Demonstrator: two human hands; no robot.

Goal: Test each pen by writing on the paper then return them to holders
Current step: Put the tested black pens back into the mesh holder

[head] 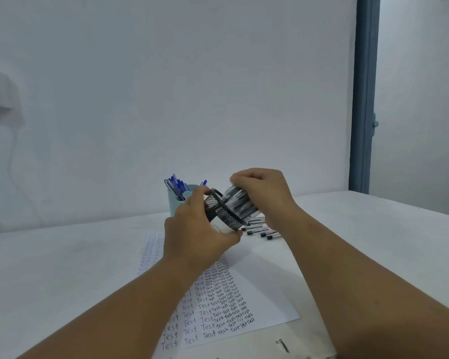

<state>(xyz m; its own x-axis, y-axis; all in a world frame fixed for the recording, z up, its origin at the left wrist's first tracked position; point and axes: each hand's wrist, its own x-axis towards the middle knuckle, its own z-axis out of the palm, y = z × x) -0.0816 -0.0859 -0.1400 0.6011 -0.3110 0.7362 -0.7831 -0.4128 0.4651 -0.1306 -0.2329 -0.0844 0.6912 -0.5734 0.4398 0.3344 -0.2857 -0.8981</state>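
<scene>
Forearms enter from the bottom edge, crossing above a sheet of paper [257, 288] covered in columns of "Test" in dark ink, with fainter columns toward its far left.

Left hand [197, 229]: fingers and thumb curled round the wall of a black mesh pen holder [219, 212], lifted clear of the white table [373, 242]. Holder tipped on its side, mouth facing right and a little toward the camera.

Right hand [262, 193]: clenched round a bundle of black pens [240, 203], clear barrels, motion-blurred. Bundle's long axis runs roughly in line with the holder's axis, low end at or just inside the mouth. How deep it sits cannot be told; blur and the rim hide it.

Key relation: holder lies left of the bundle, mouth toward it, axes near parallel. Judgement: pens are going back as one handful; next move would be sliding the bundle leftward along its own length, then standing the holder upright.

More black-capped pens [261, 230] lie loose on the table just beyond the paper's far edge, below the right wrist, roughly side by side. Right hand is nearer them.

Light-blue cup [175, 206] of blue pens [175, 185] stands upright behind the left hand.

Risk, judged: stray pens catching the rim and spilling.
</scene>
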